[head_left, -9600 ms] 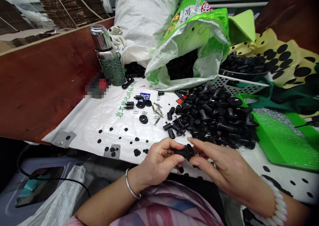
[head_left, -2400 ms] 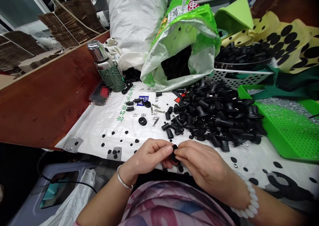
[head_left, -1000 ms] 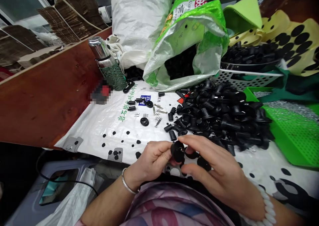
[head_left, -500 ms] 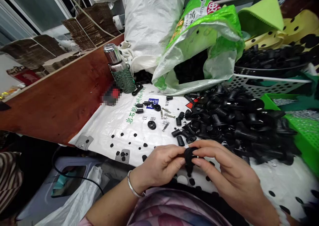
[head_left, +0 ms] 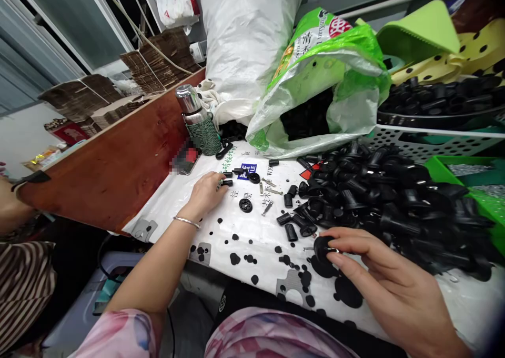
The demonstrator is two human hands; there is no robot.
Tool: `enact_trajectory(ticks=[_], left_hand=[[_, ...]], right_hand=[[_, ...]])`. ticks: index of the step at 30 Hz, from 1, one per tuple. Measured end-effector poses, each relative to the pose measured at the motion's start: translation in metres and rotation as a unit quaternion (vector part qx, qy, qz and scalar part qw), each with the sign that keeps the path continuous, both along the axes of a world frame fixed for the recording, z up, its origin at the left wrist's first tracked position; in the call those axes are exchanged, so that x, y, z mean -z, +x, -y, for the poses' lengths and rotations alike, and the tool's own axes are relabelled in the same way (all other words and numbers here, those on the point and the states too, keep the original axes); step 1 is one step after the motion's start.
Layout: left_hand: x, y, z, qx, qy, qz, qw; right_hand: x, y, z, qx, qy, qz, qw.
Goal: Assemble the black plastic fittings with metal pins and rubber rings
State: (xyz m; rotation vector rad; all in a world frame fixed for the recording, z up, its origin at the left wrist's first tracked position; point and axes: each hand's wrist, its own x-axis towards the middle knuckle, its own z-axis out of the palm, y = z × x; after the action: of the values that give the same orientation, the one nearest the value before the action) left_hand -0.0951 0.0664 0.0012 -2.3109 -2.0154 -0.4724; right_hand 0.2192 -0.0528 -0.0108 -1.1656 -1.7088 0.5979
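My left hand (head_left: 205,194) reaches out over the white sheet, its fingers curled round the near end of a small black plastic cylinder (head_left: 228,182). A second black cylinder (head_left: 228,174) lies against the fingertips. Between thumb and fingers, my right hand (head_left: 379,274) pinches a round black plastic disc (head_left: 321,248) at the near edge of the pile. A thin metal pin sticks out of the disc's left side, and a bit of bright metal shows by the fingertips. Near my left hand lie a ribbed black disc (head_left: 245,205) and several small metal strips (head_left: 267,208).
A large heap of black plastic parts (head_left: 379,200) covers the right of the white sheet (head_left: 232,226). Behind stand an open green-and-white bag (head_left: 355,121) and a steel flask (head_left: 197,118). A wooden board (head_left: 114,158) edges the left; a green tray (head_left: 445,163) stands right.
My left hand has let go of the black disc and moved forward and left to the small cylinders. My right hand keeps the disc, now slightly farther right. The view has shifted a little.
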Motion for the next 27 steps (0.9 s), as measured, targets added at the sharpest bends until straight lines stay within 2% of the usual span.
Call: enact_trajectory(ticks=[3, 6, 9, 11, 13, 15, 18, 21, 23, 27], left_hand=[[0.006, 0.002, -0.008, 0.007, -0.012, -0.012, 1.000], [0.007, 0.005, -0.004, 0.002, -0.006, -0.004, 1.000], [-0.003, 0.011, 0.009, -0.005, 0.002, 0.017, 1.000], [-0.011, 0.021, 0.023, 0.013, 0.009, 0.048, 0.999], [-0.018, 0.036, 0.039, 0.088, 0.022, 0.162, 0.983], [-0.021, 0.053, 0.054, 0.136, 0.015, 0.239, 0.961], [-0.017, 0.077, 0.073, 0.174, -0.003, 0.336, 0.926], [-0.009, 0.094, 0.085, 0.198, -0.059, 0.422, 0.883], [-0.005, 0.101, 0.091, 0.209, -0.064, 0.427, 0.878], [-0.003, 0.105, 0.097, 0.244, -0.030, 0.362, 0.899]], right_hand=[[0.002, 0.002, 0.001, -0.001, 0.003, 0.002, 1.000], [0.005, 0.003, 0.002, -0.009, 0.005, 0.006, 1.000], [0.005, 0.003, 0.001, -0.016, 0.006, 0.000, 1.000], [0.003, 0.001, 0.001, -0.019, -0.001, -0.012, 1.000], [-0.001, -0.003, 0.000, -0.019, -0.012, -0.029, 0.999], [-0.006, -0.007, 0.001, -0.018, -0.017, -0.045, 0.999], [-0.012, -0.013, 0.004, -0.019, -0.006, -0.066, 0.998], [-0.016, -0.015, 0.007, -0.024, 0.006, -0.076, 0.997], [-0.017, -0.015, 0.008, -0.025, 0.011, -0.076, 0.997], [-0.018, -0.015, 0.009, -0.017, 0.029, -0.068, 0.997]])
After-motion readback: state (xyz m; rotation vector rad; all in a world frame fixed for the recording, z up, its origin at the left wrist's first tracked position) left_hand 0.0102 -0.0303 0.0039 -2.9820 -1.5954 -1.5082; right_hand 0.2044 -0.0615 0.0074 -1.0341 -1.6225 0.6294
